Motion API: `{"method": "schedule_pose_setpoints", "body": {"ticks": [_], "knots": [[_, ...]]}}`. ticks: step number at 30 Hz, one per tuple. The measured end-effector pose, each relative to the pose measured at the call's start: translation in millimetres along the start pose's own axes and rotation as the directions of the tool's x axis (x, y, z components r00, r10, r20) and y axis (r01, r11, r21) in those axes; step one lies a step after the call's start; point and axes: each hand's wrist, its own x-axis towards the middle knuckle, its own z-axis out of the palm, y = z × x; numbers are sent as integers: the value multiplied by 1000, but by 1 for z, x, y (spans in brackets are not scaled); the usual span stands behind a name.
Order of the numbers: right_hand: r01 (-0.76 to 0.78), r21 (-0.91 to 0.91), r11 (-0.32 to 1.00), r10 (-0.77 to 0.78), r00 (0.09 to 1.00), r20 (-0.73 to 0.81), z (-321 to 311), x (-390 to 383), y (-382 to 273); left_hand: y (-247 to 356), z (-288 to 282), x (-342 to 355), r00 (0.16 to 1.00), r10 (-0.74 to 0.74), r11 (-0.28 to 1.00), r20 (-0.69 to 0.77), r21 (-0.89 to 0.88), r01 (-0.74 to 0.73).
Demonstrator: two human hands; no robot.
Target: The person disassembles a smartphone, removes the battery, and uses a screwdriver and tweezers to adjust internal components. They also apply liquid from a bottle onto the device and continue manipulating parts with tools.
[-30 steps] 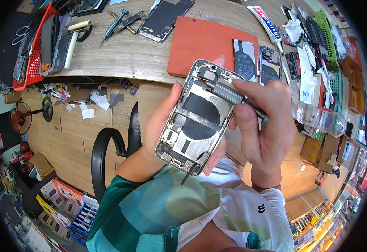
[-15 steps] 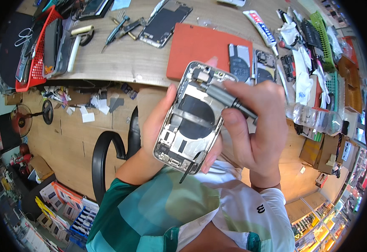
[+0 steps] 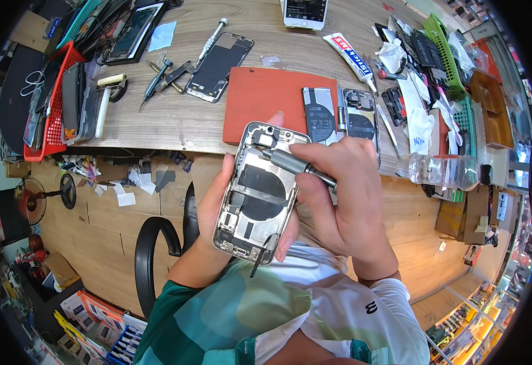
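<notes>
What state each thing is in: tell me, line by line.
Phone shell, open, insides exposed
Grey screwdriver, tilted over the shell
Left grip, closed on the shell
Right grip, closed on the screwdriver
Dark panel, lying flat
Squeeze tube, lying down
Clear bottle, on its side
Far phone, screen lit

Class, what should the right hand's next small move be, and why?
Probably a slight twist of the grey screwdriver-like tool: the right hand pinches it, its far end points at the opened phone near its top, and the left hand cradles the phone. Contact is unclear.
</notes>
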Motion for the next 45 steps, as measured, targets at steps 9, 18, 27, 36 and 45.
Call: {"method": "schedule_pose_setpoints", "body": {"ticks": [9,18,27,36,45], "knots": [[-25,-3,1000,25,1000,18,-3,-4,-1,7,-10,0,988,-93,995,125,-23,97],[-3,27,1000,4,1000,-12,1,-2,-1,7,-10,0,986,-97,994,134,-34,103],[-26,27,999,26,1000,-7,0,-2,-4,8,-19,1,982,-105,994,157,28,102],[4,-13,1000,-4,1000,4,2,-3,0,11,-14,-1,985,-122,992,122,-30,126],[-27,14,1000,26,999,24,1,-4,1,11,-14,-1,985,-115,990,126,-63,124]]}}
